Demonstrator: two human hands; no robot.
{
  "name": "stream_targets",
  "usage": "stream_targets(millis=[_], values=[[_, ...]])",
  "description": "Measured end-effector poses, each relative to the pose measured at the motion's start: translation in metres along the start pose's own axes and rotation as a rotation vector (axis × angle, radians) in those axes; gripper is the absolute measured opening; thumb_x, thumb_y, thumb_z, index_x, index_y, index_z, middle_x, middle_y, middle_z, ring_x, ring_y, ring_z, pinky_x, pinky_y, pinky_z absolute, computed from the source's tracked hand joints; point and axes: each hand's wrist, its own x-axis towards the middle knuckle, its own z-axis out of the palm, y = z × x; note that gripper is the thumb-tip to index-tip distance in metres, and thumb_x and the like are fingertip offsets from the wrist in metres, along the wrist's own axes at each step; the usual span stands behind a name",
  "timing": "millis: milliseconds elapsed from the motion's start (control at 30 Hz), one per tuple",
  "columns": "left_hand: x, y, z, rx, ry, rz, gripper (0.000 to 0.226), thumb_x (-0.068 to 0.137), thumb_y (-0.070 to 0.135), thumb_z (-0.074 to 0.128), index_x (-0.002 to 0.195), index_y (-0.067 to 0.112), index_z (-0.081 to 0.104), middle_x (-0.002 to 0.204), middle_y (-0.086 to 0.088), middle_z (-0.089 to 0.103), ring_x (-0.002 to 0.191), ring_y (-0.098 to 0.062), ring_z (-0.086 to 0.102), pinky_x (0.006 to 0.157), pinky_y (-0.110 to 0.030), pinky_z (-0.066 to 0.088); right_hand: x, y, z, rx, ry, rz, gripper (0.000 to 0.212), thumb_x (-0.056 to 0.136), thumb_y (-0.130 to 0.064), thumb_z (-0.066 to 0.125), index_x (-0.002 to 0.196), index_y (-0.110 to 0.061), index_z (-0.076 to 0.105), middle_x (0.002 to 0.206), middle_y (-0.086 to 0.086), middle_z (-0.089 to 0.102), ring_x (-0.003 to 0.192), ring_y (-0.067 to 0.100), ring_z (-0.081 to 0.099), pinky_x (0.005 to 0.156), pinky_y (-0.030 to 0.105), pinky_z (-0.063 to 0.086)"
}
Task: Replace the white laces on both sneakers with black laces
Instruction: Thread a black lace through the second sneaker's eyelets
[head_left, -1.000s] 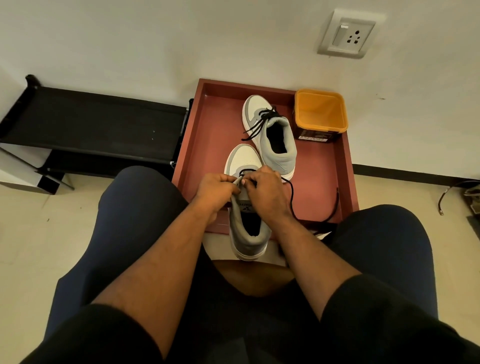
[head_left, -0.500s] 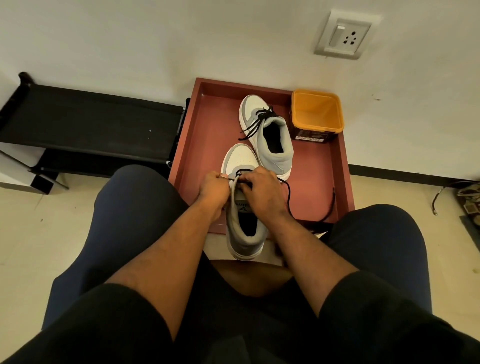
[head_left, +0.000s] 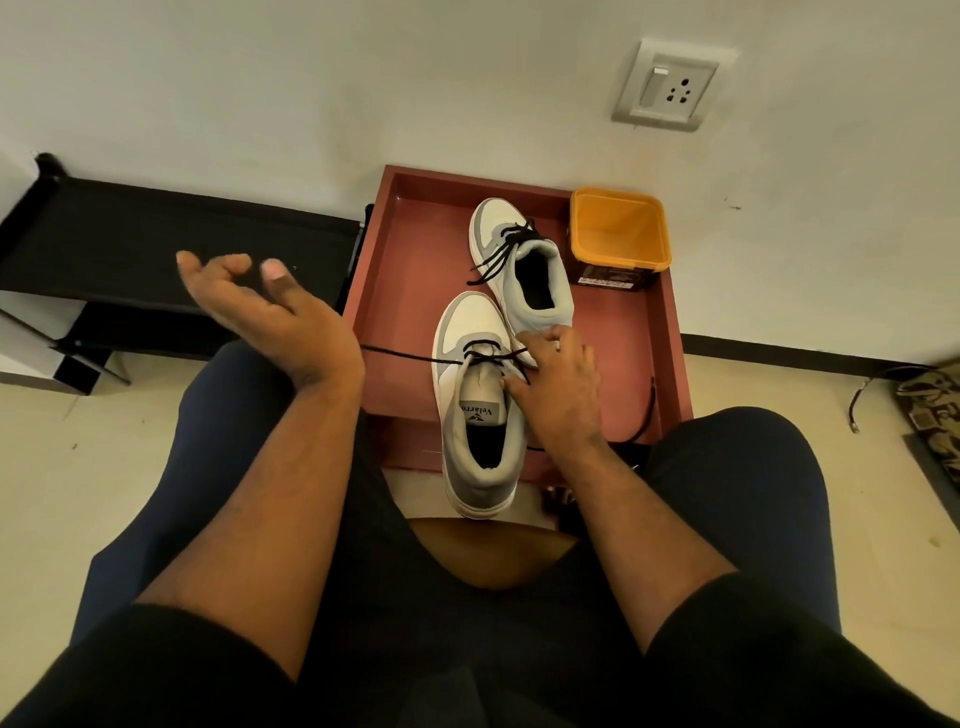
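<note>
Two white-and-grey sneakers stand in a red-brown tray (head_left: 397, 249). The far sneaker (head_left: 493, 221) carries a black lace. The near sneaker (head_left: 470, 327) overhangs the tray's front edge, heel toward me. A black lace (head_left: 410, 355) crosses its top eyelets and runs taut leftward, vanishing behind my left wrist. My left hand (head_left: 249, 306) is raised left of the tray, palm up with fingers spread; where it grips the lace is hidden. My right hand (head_left: 558, 389) holds the near sneaker's right side, thumb at the tongue.
An orange tub (head_left: 618, 234) sits in the tray's far right corner. The lace's other end (head_left: 647, 415) trails along the tray's right wall. A low black rack (head_left: 156, 239) stands to the left against the wall. A cable (head_left: 862, 400) lies on the floor at right.
My left hand has left the eyelets and swung up and out to the left, drawing the black lace taut. My right hand stays at the near sneaker.
</note>
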Motion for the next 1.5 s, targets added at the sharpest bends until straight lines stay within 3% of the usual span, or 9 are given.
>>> stream_targets(millis=[233, 367, 600, 767, 933, 1033, 1167, 1367, 1500], values=[[-0.073, -0.017, 0.002, 0.553, -1.266, -0.321, 0.03, 0.094, 0.004, 0.054, 0.121, 0.012, 0.063, 0.119, -0.009, 0.065, 0.106, -0.021, 0.062, 0.092, -0.03, 0.05, -0.004, -0.002, 0.008, 0.186, 0.029, 0.042, 0.035, 0.081, -0.025, 0.075, 0.108, -0.021, 0.053, 0.103, -0.002, 0.048, 0.088, 0.015, 0.051, 0.075, 0.033, 0.051], [-0.065, -0.01, 0.004, 0.555, -1.097, -0.304, 0.014, 0.094, 0.007, 0.056, 0.094, 0.009, 0.07, 0.084, -0.003, 0.064, 0.07, -0.013, 0.058, 0.064, -0.018, 0.049, -0.003, 0.005, 0.012, 0.32, -0.027, 0.128, 0.028, 0.083, -0.023, 0.072, 0.076, -0.019, 0.045, 0.075, -0.002, 0.052, 0.067, 0.015, 0.049, 0.058, 0.031, 0.043], [-0.007, 0.015, -0.002, -0.091, -0.069, -0.487, 0.02, 0.095, 0.004, 0.045, 0.095, 0.022, 0.054, 0.096, -0.002, 0.056, 0.083, -0.015, 0.059, 0.077, -0.033, 0.056, 0.0, 0.009, 0.012, 0.354, -0.07, 0.174, 0.021, 0.085, -0.027, 0.07, 0.073, -0.018, 0.056, 0.068, -0.006, 0.056, 0.065, 0.012, 0.052, 0.055, 0.024, 0.038], [-0.024, 0.027, 0.0, 0.246, -0.523, 0.321, 0.033, 0.088, 0.006, 0.053, 0.12, 0.012, 0.054, 0.12, -0.005, 0.054, 0.12, -0.025, 0.05, 0.108, -0.05, 0.036, -0.001, 0.007, 0.008, 0.374, -0.082, 0.181, 0.012, 0.087, -0.028, 0.067, 0.09, -0.017, 0.067, 0.081, -0.005, 0.064, 0.076, 0.013, 0.06, 0.066, 0.027, 0.049], [-0.065, 0.01, -0.002, 0.839, -1.328, 0.154, 0.043, 0.094, 0.01, 0.05, 0.133, 0.027, 0.053, 0.137, -0.001, 0.055, 0.141, -0.022, 0.033, 0.112, -0.058, -0.016, 0.0, 0.007, 0.01, 0.355, -0.069, 0.041, 0.039, 0.089, -0.019, 0.065, 0.127, -0.015, 0.06, 0.119, 0.004, 0.061, 0.11, 0.016, 0.054, 0.089, 0.022, 0.039], [-0.069, 0.005, 0.0, 0.867, -1.363, 0.058, 0.027, 0.098, 0.016, 0.046, 0.113, 0.023, 0.067, 0.109, 0.001, 0.068, 0.114, -0.02, 0.056, 0.114, -0.056, -0.013, 0.001, 0.01, 0.012, 0.43, -0.126, -0.034, 0.036, 0.091, -0.011, 0.06, 0.127, -0.013, 0.061, 0.113, -0.004, 0.065, 0.104, 0.011, 0.058, 0.082, 0.005, 0.035], [-0.062, -0.004, 0.004, 0.588, -1.264, -0.224, 0.017, 0.094, 0.013, 0.058, 0.101, 0.011, 0.073, 0.097, -0.006, 0.072, 0.088, -0.017, 0.062, 0.097, -0.032, 0.044, 0.005, 0.017, 0.01, 0.83, -0.282, 0.202, 0.013, 0.093, -0.024, 0.063, 0.101, -0.019, 0.072, 0.082, -0.017, 0.066, 0.075, -0.001, 0.059, 0.063, 0.005, 0.042], [-0.064, -0.004, 0.003, 0.552, -1.206, -0.292, 0.014, 0.094, 0.008, 0.06, 0.099, 0.004, 0.072, 0.092, -0.009, 0.07, 0.08, -0.015, 0.059, 0.073, -0.023, 0.043, 0.015, 0.037, 0.017, 0.58, -0.332, 0.189, 0.023, 0.093, -0.011, 0.059, 0.111, -0.017, 0.072, 0.096, -0.008, 0.072, 0.084, 0.001, 0.064, 0.08, 0.019, 0.052], [-0.057, -0.004, 0.003, 0.674, -1.269, -0.195, 0.016, 0.094, 0.008, 0.055, 0.094, 0.01, 0.071, 0.09, -0.005, 0.067, 0.082, -0.018, 0.061, 0.075, -0.029, 0.049, 0.014, 0.038, 0.013, 0.45, -0.207, 0.156, 0.011, 0.091, -0.009, 0.061, 0.085, -0.013, 0.07, 0.073, -0.007, 0.063, 0.063, 0.003, 0.052, 0.058, 0.012, 0.039]])
